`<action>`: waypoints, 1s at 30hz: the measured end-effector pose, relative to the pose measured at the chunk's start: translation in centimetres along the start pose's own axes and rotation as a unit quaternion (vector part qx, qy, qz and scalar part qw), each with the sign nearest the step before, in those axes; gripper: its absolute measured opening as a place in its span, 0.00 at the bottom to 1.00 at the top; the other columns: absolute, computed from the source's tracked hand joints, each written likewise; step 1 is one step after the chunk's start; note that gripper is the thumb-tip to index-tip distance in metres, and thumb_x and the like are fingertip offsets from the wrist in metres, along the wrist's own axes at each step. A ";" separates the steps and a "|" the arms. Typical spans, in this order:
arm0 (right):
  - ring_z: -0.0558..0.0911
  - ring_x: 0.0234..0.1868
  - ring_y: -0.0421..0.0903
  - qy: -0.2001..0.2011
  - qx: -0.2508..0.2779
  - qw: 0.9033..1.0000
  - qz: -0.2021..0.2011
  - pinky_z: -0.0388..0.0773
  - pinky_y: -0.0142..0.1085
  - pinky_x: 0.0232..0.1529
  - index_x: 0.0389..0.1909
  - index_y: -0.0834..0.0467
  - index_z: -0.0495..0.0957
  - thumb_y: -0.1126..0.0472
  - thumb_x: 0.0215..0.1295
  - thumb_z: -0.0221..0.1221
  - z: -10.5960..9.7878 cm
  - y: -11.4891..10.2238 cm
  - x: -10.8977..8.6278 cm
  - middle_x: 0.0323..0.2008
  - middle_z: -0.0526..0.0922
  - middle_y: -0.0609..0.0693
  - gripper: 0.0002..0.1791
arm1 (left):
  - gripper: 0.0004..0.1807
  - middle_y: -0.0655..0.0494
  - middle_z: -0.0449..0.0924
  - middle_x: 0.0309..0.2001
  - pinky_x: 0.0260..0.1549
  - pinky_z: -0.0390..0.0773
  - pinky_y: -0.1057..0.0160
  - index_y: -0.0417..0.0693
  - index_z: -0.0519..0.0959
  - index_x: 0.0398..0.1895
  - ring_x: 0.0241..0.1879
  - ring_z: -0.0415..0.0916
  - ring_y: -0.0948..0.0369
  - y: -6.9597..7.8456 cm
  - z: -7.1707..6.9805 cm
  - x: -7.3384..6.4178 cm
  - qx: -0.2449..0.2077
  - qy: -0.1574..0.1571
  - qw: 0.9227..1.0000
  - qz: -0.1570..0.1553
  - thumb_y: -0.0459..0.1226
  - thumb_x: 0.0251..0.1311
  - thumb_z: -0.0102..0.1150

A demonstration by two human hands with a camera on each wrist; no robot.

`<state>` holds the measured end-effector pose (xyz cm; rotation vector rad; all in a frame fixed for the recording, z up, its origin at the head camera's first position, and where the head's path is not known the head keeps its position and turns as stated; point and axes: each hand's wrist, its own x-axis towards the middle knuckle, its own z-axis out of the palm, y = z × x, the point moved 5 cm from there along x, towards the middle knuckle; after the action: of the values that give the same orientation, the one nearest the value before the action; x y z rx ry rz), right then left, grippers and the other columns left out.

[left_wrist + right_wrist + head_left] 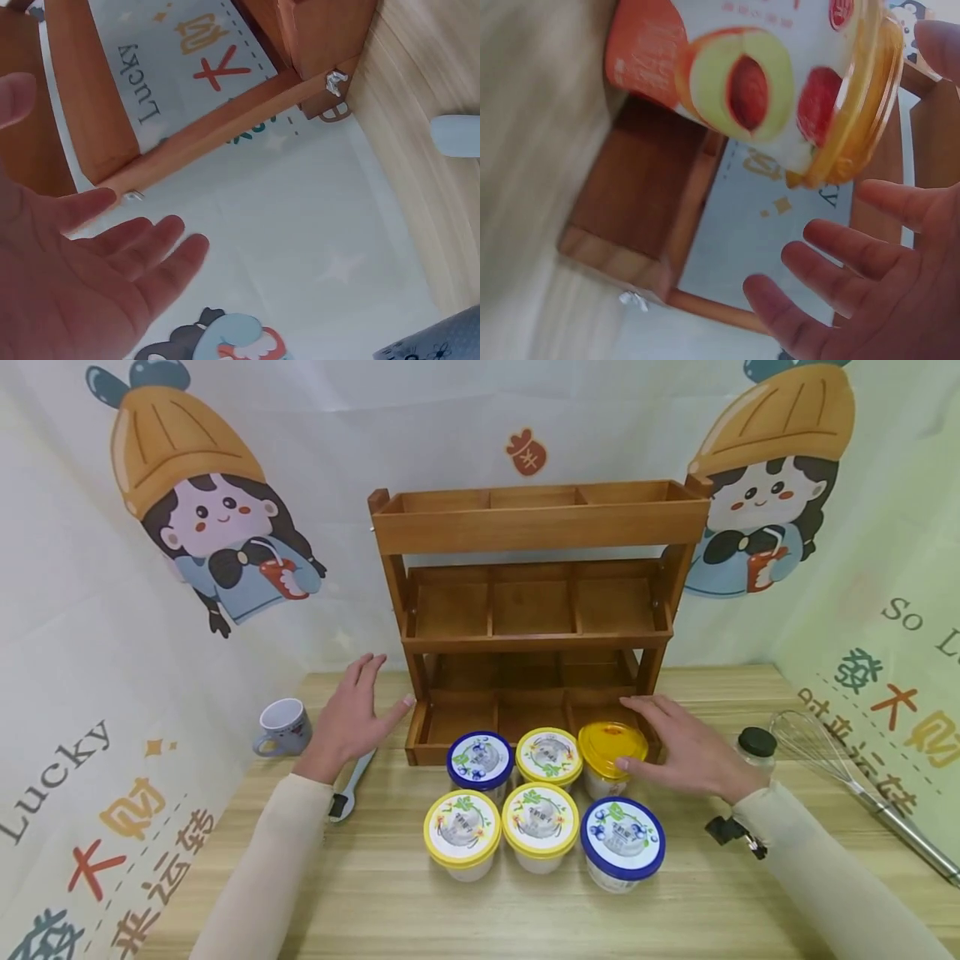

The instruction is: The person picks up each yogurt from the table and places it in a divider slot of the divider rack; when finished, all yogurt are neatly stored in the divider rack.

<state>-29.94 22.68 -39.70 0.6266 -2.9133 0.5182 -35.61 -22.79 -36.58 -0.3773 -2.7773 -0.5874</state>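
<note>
Extends both cream-sleeved forearms over the counter [540, 922], angled inward from the lower corners of the head view. Holds the right hand [686, 747] just beside an amber-lidded cup [612, 742], low and pointing left and forward toward a wooden rack [540, 531]. Spreads the right fingers [862, 247] loosely in the right wrist view, with the palm turned toward the cup, the thumb set well apart and nothing gripped. Shows the thumb tip over the lid's edge in the head view; cannot tell there whether touching.

Has the cup upright on the counter, at the right end of the back row before the rack's bottom tier, with a yellow-rimmed cup [549, 756] to the left and a blue-rimmed cup [622, 839] in front.

Holds the left hand [354, 718] beside the rack's lower left side, above a spoon [360, 778] and to the right of a mug [283, 727]. Points the left fingers [156, 244] forward, parted and slightly bent, gripping nothing, with the thumb stretched toward the rack.
</note>
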 end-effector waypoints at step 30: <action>0.78 0.67 0.65 -0.003 0.252 0.968 0.011 0.85 0.55 0.60 0.80 0.58 0.57 0.49 0.72 0.67 3.7 1.8 -1.1 0.77 0.67 0.66 0.44 | 0.30 0.43 0.66 0.77 0.70 0.76 0.44 0.44 0.60 0.81 0.76 0.68 0.46 -1.5 -0.4 9.4 -0.349 0.075 0.934 -0.008 0.38 0.80 0.50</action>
<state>-29.88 23.28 -43.94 0.6423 -2.7957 1.2810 -44.67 -22.42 -33.80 -0.4223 -2.3415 -1.5348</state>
